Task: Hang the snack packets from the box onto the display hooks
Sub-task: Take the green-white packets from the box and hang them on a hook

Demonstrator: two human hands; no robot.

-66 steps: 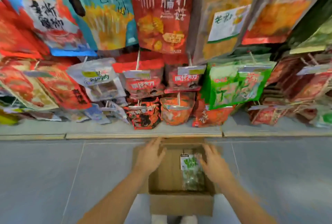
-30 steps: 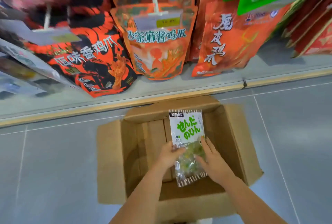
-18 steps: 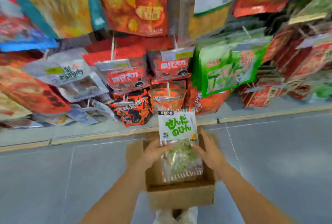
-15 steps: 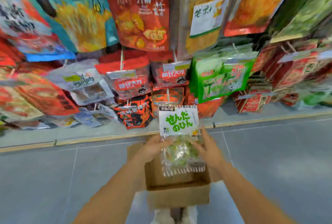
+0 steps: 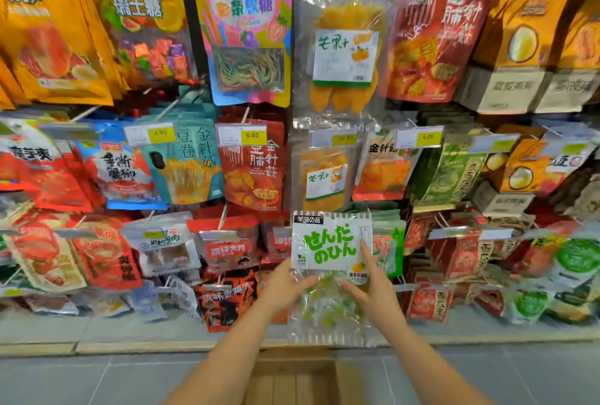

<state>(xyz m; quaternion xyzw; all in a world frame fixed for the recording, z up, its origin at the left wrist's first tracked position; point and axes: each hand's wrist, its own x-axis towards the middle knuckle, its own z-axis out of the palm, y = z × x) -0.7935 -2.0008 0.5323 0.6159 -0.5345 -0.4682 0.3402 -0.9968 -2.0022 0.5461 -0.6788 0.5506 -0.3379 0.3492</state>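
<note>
Cardboard box (image 5: 293,383) cut off by bottom edge, partly behind forearms.

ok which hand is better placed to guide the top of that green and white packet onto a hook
Right, probably. The right hand has a finger reaching up the packet label's right edge, near the top. The left hand grips lower, at the clear part, so it suits steadying.
</note>
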